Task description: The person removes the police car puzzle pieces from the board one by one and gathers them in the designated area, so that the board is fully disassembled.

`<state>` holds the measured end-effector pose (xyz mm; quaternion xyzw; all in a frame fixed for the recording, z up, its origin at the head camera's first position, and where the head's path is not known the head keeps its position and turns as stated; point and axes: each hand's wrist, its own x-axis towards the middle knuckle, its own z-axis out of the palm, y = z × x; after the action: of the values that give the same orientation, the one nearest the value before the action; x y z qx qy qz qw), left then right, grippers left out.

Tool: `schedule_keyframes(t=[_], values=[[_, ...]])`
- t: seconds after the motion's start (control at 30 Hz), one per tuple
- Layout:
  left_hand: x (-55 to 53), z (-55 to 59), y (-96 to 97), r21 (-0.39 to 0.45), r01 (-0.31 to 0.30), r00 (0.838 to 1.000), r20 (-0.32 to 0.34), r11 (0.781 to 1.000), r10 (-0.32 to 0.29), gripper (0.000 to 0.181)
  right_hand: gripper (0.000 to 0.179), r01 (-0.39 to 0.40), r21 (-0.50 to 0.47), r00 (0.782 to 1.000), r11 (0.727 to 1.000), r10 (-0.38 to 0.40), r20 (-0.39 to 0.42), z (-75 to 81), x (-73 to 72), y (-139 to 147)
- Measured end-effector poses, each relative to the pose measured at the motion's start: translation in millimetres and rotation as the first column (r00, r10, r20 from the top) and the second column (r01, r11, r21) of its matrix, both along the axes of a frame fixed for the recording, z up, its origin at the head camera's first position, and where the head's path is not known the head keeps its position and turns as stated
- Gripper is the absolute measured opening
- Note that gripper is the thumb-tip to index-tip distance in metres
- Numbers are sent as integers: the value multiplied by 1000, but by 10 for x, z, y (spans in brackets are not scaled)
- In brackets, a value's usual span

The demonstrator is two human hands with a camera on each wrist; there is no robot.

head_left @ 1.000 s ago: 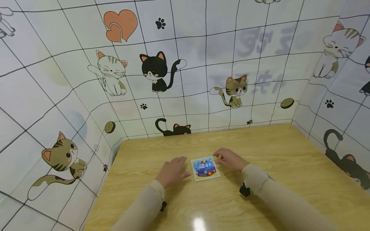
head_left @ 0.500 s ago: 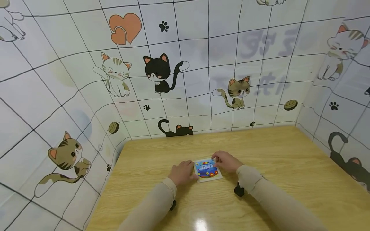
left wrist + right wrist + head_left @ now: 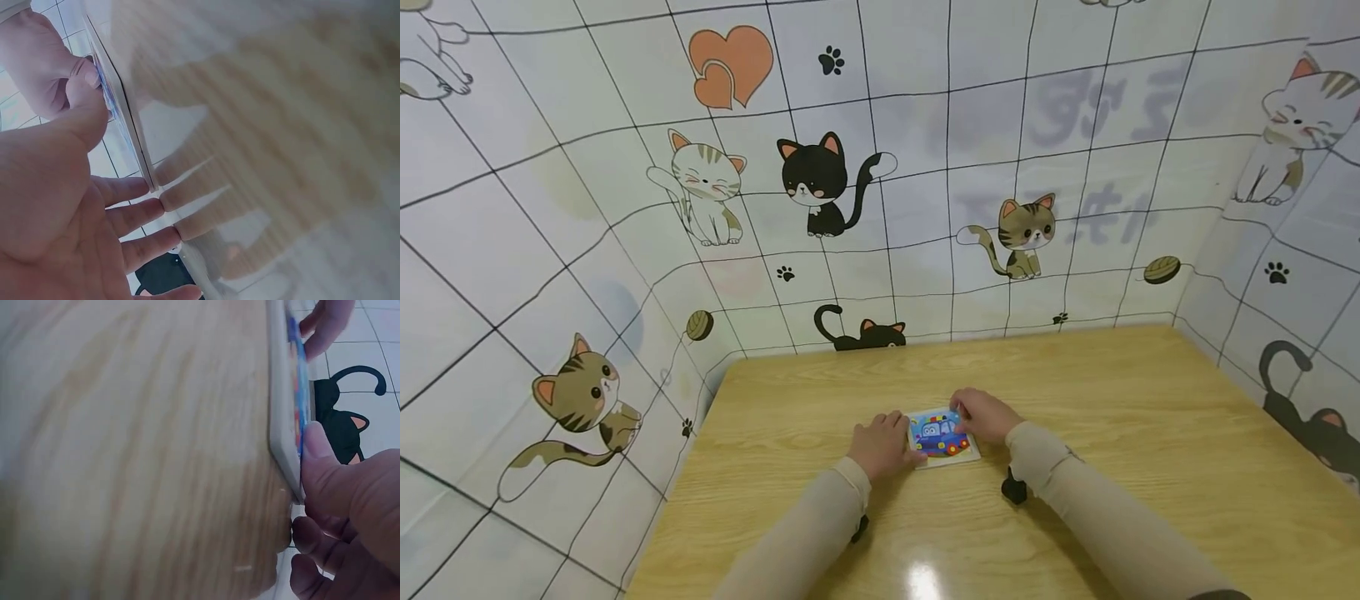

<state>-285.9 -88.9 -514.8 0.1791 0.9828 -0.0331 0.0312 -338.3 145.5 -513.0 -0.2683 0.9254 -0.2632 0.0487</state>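
Note:
A small square jigsaw puzzle (image 3: 938,435) with a blue cartoon car and a pale frame lies flat on the wooden table. My left hand (image 3: 880,446) is at its left side. In the left wrist view the thumb touches the puzzle's face, and the fairly straight fingers (image 3: 139,215) rest on the table, one at the board's corner. My right hand (image 3: 988,414) grips the upper right corner. The right wrist view has its thumb (image 3: 319,447) pressing on the picture side, with the other fingers curled by the edge. Whether a single piece is pinched is hidden.
The wooden table (image 3: 820,392) extends around the puzzle on every side. Cat-printed wall sheets (image 3: 917,200) enclose its back and sides. A black wrist device (image 3: 1014,487) hangs under the right sleeve, and light glares off the table's near part.
My left hand has moved right, from beside the puzzle to touching its left edge. My right hand has closed in on the upper right corner. The puzzle still lies flat.

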Motion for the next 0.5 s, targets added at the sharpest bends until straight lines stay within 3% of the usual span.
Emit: schedule_keyframes(t=[0.27,0.5], values=[[-2,60,13,1,-25,999,45,1000,25,81,26,-24,112,1000,993,25,-6,23,-73,-32],[92,129,41,-24,-38,996,77,999,40,80,22,-17,170,1000,985,13,29,45,-74,-86]])
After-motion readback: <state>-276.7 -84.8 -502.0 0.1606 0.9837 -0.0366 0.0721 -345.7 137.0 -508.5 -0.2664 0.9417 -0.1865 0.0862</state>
